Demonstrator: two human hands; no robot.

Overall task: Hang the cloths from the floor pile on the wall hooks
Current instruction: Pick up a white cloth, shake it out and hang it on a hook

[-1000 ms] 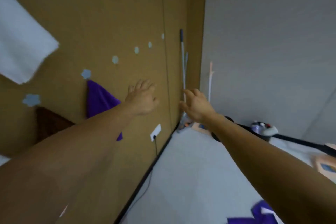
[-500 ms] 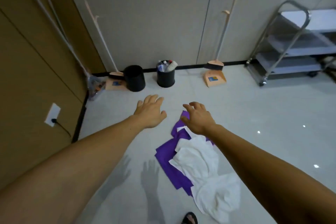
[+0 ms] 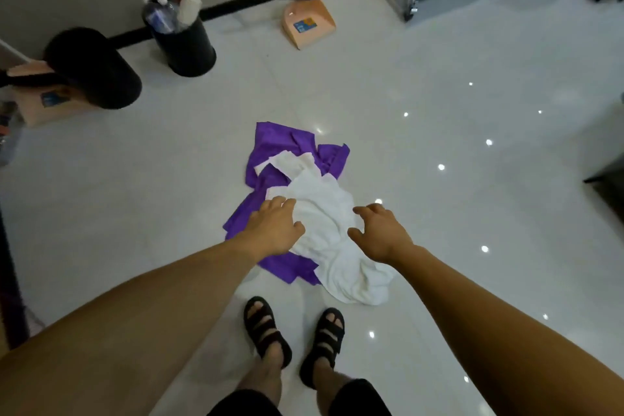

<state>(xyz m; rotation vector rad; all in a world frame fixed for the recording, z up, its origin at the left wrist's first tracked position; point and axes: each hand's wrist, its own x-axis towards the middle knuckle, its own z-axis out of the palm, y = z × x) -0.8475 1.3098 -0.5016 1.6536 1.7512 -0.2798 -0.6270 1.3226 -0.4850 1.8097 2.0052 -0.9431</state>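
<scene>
While left hand [image 3: 275,230] and right hand [image 3: 380,235] hover over cloth pile [image 3: 324,206], fingers spread, nothing held.

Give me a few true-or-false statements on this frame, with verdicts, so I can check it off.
1. The pile mixes white and purple cloths. True.
2. Both hands grip a cloth. False: the left hand and right hand are open over the pile, gripping nothing.
3. One black bin holds bottles. True.
4. The dustpan lies on the pile. False: it stands well apart from it.
5. The person wears black sandals. True.
</scene>
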